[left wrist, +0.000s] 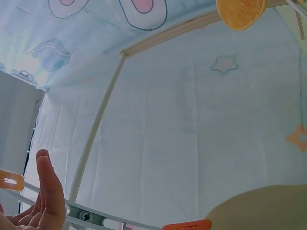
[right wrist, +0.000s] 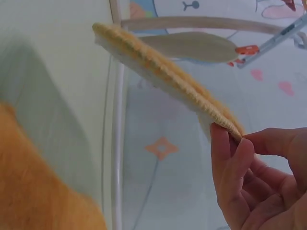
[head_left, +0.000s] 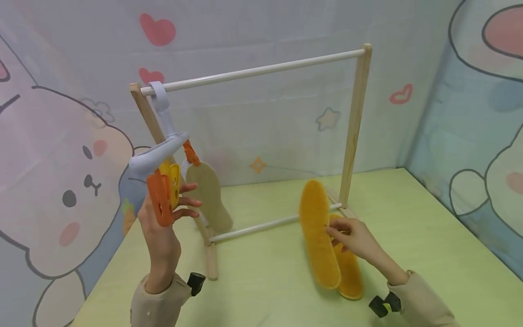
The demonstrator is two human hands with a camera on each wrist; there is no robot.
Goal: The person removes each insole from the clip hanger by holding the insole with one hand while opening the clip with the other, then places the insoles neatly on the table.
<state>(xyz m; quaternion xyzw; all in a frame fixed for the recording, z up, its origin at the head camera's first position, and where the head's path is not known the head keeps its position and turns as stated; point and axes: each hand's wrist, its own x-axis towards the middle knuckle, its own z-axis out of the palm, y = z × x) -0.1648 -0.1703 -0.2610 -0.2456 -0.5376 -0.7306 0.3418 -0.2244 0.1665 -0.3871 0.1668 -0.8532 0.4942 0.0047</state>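
Observation:
My right hand point(head_left: 354, 235) pinches the side edge of a fuzzy orange insole point(head_left: 318, 236), held raised and tilted. Behind it a second orange insole point(head_left: 351, 277) lies on the table. In the right wrist view, thumb and fingertips grip the edge of the held insole point(right wrist: 168, 79), whose underside is white. My left hand point(head_left: 157, 234) is raised beside an orange clip point(head_left: 160, 197) and a yellow clip point(head_left: 174, 186) on a white hanger point(head_left: 157, 156), its fingers extended behind them. From another orange clip point(head_left: 190, 153) on that hanger hangs a beige insole point(head_left: 207, 195).
The hanger hooks over the white top bar point(head_left: 261, 70) at the left end of a wooden-legged rack. A lower bar point(head_left: 257, 228) crosses near the yellow-green table point(head_left: 265, 281). Printed cloth point(head_left: 261, 131) stands behind and on both sides.

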